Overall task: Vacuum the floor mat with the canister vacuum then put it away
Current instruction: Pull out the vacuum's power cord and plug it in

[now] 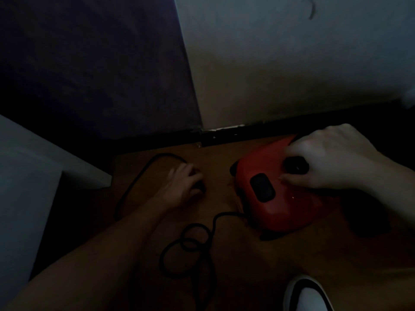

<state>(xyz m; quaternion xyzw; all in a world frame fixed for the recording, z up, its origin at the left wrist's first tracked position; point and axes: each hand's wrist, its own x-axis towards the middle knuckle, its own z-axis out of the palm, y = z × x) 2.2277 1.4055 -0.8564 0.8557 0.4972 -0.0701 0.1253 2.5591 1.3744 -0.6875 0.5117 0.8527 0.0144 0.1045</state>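
Probably the job is at one of its ends, and which end cannot be told. The canister vacuum [280,198] sits on the bare brown floor by the wall [292,63]. No hose, nozzle or floor mat shows. Its black cord [214,223] lies slack, in loose loops just left of and below the vacuum, so the cord is either not yet plugged in or not yet wound up. Putting away is not done.

The right hand [332,158] reaches down from the right onto the vacuum's top, its grip clamped on the black handle [294,166], thumb nearest the oval button [262,187]. The left hand [182,187] is stretched out low, left of the vacuum, knuckles up. Its grip looks closed on the cord's far end, though the dimness blurs this. A shoe [307,295] stands below the vacuum.
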